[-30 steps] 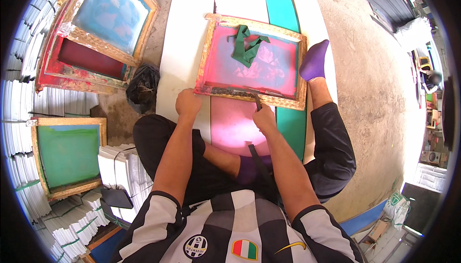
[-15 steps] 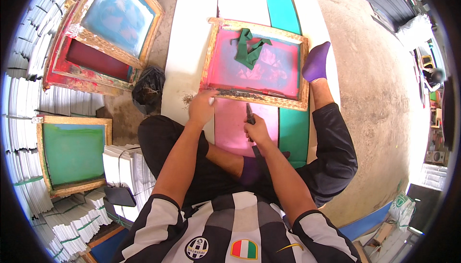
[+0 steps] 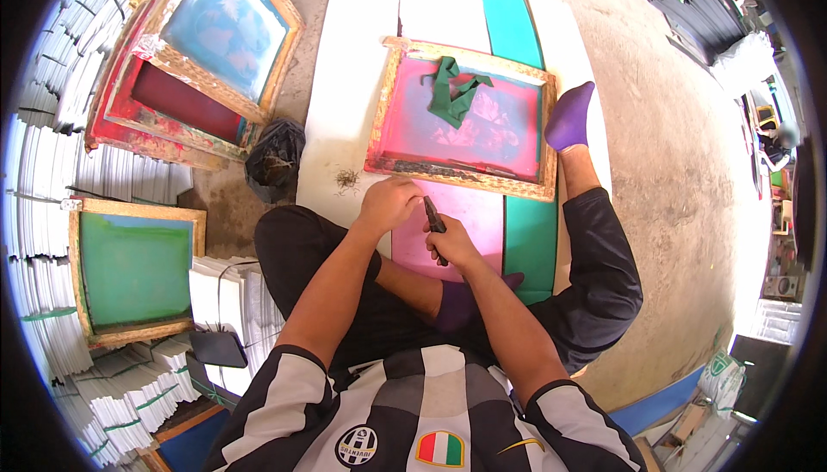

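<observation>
The person sat on the floor with legs folded, both forearms reaching forward over a pink sheet [image 3: 469, 218] that lay on a long white board [image 3: 357, 84]. The left hand [image 3: 389, 202] rested at the near edge of a wooden printing frame [image 3: 465, 119], its fingers curled together against the lower rail; whether they gripped the rail could not be told. The right hand [image 3: 451, 244] was just beside it, fingers closed around a dark narrow tool [image 3: 433, 218] that stuck up between thumb and forefinger, its tip pointing toward the frame. The frame lay flat across the board, its mesh stained pink and blue, with a crumpled green rag [image 3: 454, 93] lying on the mesh near the far rail. A foot in a purple sock [image 3: 568, 116] touched the frame's right side. A teal strip [image 3: 530, 239] ran along the board's right. To the left sat a black bag [image 3: 273, 158], 2 stacked frames [image 3: 202, 59] leaning together, and 1 green-meshed frame [image 3: 133, 270] on stacks of white sheets [image 3: 52, 205].
</observation>
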A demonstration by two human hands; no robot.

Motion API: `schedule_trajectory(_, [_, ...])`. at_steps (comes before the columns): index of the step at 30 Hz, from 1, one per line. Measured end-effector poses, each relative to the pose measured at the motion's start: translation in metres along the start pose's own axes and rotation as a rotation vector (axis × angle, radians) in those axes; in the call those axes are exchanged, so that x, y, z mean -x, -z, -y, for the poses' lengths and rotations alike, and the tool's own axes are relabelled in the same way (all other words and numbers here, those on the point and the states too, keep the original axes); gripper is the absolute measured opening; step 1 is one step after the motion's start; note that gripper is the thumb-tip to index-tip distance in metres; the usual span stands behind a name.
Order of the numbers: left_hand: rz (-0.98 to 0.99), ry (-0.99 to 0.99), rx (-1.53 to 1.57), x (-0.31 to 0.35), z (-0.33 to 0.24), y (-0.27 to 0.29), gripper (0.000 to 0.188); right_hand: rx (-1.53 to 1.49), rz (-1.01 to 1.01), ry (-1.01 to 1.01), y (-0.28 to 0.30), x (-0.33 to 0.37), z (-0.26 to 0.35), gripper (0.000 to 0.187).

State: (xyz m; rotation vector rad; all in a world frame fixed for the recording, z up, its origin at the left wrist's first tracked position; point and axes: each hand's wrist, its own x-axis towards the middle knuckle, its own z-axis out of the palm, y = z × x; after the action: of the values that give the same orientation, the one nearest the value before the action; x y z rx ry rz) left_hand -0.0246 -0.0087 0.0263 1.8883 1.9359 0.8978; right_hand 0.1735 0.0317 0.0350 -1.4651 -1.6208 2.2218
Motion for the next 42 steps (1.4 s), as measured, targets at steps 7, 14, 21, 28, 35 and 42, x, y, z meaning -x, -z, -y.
schedule_trajectory(7, [0.067,0.174,-0.137,0.002,0.010,0.009,0.013,-0.045,0.066,-0.117,0.008,0.000,0.005,0.044])
schedule_trajectory(14, [0.081,1.008,-0.310,0.004,0.052,0.056,0.024,0.010,-0.190,-0.132,0.058,-0.019,0.006,0.035])
schedule_trajectory(21, [0.024,1.243,-0.313,-0.001,0.056,0.063,0.031,0.007,-0.152,-0.225,0.080,-0.037,0.020,0.029])
schedule_trajectory(28, [0.052,1.206,-0.247,-0.006,0.050,0.063,0.035,0.066,-0.157,-0.302,0.081,-0.041,0.034,0.032])
schedule_trajectory(35, [0.028,1.099,-0.198,-0.011,0.048,0.051,0.031,0.082,-0.072,-0.459,0.096,-0.050,0.052,0.040])
schedule_trajectory(42, [0.069,1.064,-0.159,-0.018,0.039,0.041,0.031,0.170,-0.091,-0.466,0.101,-0.053,0.056,0.032])
